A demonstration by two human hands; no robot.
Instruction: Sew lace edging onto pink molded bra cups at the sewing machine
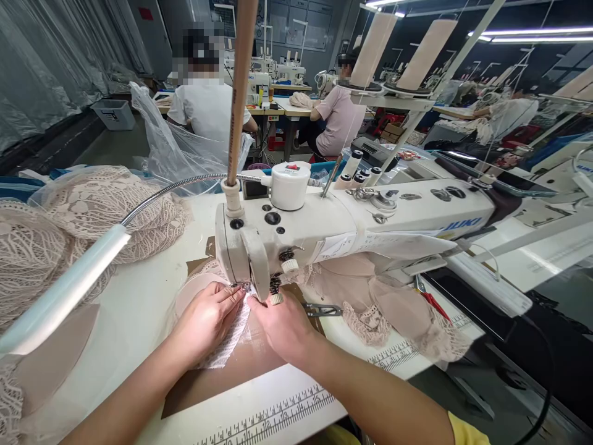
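Note:
A white sewing machine stands across the table. Both my hands rest under its needle head on a pale lace piece. My left hand lies flat on the lace, fingers stretched toward the needle. My right hand presses the lace just right of the presser foot, fingers curled down on the fabric; its fingertips are hidden by the machine head. A padded beige cup shows beside my left hand.
A heap of beige lace fills the left of the table, crossed by a gooseneck lamp. More lace pieces and small snips lie right of the needle. A ruler strip runs along the front edge. Two people sit at machines behind.

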